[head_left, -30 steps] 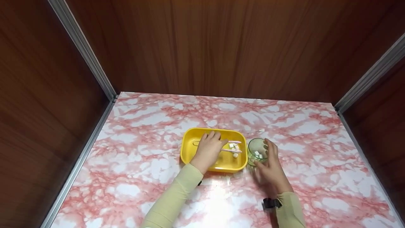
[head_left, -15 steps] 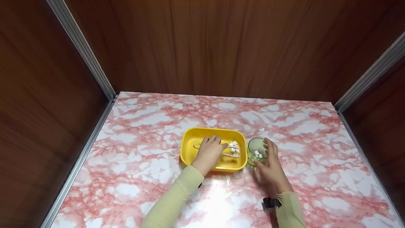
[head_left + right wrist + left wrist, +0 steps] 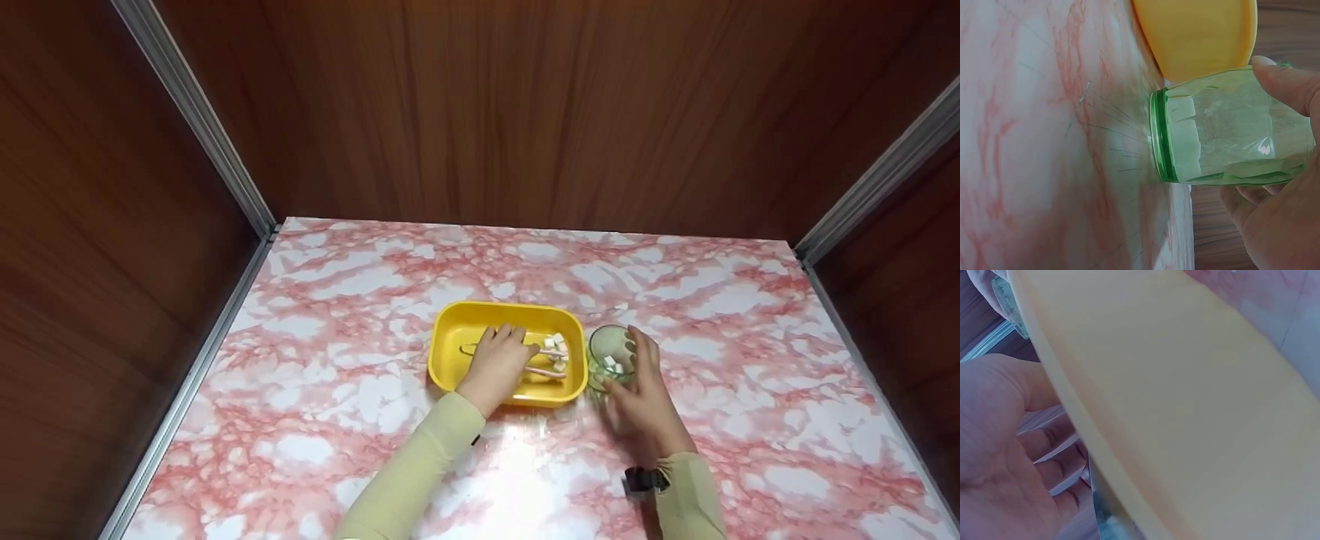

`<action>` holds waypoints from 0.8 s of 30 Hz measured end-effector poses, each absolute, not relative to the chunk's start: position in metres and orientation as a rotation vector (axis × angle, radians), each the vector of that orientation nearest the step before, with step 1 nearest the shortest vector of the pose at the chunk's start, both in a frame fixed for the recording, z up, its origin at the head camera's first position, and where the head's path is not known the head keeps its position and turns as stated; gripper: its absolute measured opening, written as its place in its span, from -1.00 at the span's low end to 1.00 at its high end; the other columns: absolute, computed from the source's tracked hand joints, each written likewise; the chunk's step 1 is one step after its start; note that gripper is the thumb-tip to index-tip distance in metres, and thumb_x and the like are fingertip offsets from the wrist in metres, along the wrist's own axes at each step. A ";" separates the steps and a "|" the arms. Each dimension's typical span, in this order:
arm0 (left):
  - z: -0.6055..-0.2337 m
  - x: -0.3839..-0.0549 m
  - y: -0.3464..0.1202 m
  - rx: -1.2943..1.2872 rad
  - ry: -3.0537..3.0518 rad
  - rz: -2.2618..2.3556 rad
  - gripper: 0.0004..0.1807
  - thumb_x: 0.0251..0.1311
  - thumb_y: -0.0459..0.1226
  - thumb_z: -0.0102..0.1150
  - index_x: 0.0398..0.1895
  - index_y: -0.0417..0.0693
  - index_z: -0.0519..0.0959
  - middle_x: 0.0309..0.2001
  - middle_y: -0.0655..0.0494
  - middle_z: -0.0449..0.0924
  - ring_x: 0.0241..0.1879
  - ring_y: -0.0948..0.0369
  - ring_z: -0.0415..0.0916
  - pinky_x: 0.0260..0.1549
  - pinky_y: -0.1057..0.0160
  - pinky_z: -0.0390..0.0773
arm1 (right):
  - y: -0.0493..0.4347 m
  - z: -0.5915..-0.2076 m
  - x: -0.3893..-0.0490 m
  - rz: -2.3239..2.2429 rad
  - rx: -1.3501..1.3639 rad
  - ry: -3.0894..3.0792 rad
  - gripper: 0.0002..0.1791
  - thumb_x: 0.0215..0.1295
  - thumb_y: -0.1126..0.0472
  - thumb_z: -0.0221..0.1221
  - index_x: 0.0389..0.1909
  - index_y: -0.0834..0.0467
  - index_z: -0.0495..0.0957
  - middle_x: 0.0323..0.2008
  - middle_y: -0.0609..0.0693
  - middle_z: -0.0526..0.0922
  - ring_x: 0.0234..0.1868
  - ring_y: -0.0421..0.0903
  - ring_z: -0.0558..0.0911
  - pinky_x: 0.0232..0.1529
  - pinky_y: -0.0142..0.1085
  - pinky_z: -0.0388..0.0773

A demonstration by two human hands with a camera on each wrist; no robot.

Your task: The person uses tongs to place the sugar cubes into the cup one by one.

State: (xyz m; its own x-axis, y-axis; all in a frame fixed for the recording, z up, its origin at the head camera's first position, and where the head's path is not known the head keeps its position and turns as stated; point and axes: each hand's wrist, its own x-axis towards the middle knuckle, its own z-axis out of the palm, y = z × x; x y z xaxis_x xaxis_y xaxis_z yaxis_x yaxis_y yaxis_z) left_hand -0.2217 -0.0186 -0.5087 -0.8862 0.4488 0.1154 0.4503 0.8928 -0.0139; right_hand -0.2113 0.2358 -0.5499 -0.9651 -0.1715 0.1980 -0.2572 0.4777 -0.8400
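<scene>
My left hand [image 3: 495,367] reaches into a yellow plastic tub [image 3: 441,380] and holds a pair of tongs [image 3: 546,372] by the middle. The pinkish-white tips of the tongs are parted, on and beside several small white cubes [image 3: 553,343] at the tub's right end. In the left wrist view the tub's wall [image 3: 1145,382] hides most of the tongs. My right hand [image 3: 643,390] grips a green-tinted glass [image 3: 1230,135] standing upright, thumb on one side and fingers on the other. White cubes [image 3: 613,365] lie at the bottom of the glass.
The glass stands close against the tub's right side on a red-and-white marbled tabletop [image 3: 337,360]. Brown wood-grain panels [image 3: 487,112] with metal edging [image 3: 202,120] enclose the back and both sides.
The left hand and tongs have moved slightly toward the front of the tub, and the tips sit lower among the cubes, which have shifted. My right hand and the glass have stayed put.
</scene>
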 end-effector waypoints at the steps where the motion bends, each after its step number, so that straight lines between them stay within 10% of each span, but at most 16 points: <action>1: -0.509 -0.222 -0.018 -0.703 -2.947 -0.009 -0.62 0.13 -0.35 0.28 -0.02 0.26 0.66 -0.01 0.09 0.50 0.00 0.07 0.37 0.06 0.00 0.34 | 0.236 -0.550 -0.212 1.515 0.385 -2.623 0.00 0.15 0.26 0.32 0.49 -0.09 -0.09 0.35 0.17 0.02 0.32 0.36 0.14 0.24 0.19 0.15; 24: -0.504 -0.223 -0.014 -0.724 -2.975 0.044 -0.69 0.16 -0.34 0.23 -0.10 0.26 0.70 -0.04 0.10 0.54 0.01 0.06 0.41 0.06 -0.03 0.35 | 0.237 -0.549 -0.211 1.511 0.373 -2.637 0.01 0.15 0.29 0.31 0.49 -0.13 -0.10 0.37 0.15 0.01 0.33 0.36 0.13 0.25 0.19 0.13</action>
